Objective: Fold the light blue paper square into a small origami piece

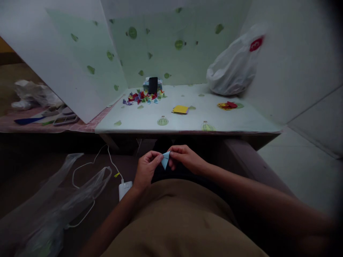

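A small piece of light blue folded paper, triangular with its tip pointing down, is held above my lap. My left hand pinches its left edge between thumb and fingers. On the other side, my right hand grips the upper right corner with thumb and index finger. Beyond the hands, a stack of square paper, yellow on top, lies on the table. Farther back sits a pile of colourful folded paper pieces.
A black phone leans against a tissue box. At the right stand a white plastic bag and some red and yellow paper pieces. A white power bank with a cable and a clear plastic bag lie at left.
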`<state>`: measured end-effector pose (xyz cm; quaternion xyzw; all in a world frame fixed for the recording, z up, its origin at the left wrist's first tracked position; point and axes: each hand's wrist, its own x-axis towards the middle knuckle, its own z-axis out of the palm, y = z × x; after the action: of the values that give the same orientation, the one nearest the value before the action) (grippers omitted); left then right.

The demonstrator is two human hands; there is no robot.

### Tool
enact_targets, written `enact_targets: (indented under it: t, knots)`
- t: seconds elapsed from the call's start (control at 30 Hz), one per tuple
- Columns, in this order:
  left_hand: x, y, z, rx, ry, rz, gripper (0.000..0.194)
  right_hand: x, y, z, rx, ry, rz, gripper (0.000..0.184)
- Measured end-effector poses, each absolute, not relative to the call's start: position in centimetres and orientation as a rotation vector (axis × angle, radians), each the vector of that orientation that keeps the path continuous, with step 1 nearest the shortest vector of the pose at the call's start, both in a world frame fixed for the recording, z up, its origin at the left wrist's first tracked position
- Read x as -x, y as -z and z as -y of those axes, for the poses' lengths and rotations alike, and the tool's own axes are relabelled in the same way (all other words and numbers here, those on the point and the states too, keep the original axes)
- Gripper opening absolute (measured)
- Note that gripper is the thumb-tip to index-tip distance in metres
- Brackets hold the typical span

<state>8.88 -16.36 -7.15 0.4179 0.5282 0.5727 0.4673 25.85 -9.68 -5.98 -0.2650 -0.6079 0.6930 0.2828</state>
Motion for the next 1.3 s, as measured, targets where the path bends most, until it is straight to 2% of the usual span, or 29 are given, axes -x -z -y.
enact_targets:
  t: [0.3, 0.6, 0.77, 1.3]
  knots:
    - [-8.91, 7.17, 16.3, -1.087, -1.43, -1.357, 0.021, -25.67, 6.16, 9.48, 0.719, -1.835, 1.55, 0.037]
    - [-9.02, 6.95, 16.4, -1.201, -1.41, -1.411, 0.018, -25.52, 6.04, 9.56, 0.819, -1.827, 1.557, 0.021]
    - [-8.86, 7.27, 16.27, -1.158, -1.388, -1.381, 0.023, -25.4, 6.04, 9.55, 0.847, -1.821, 1.53, 0.015]
    - [-8.65, 7.67, 16.04, -1.147, -1.362, -1.388, 0.024, -25.27, 6.42, 9.55, 0.831, -1.78, 1.56, 0.015]
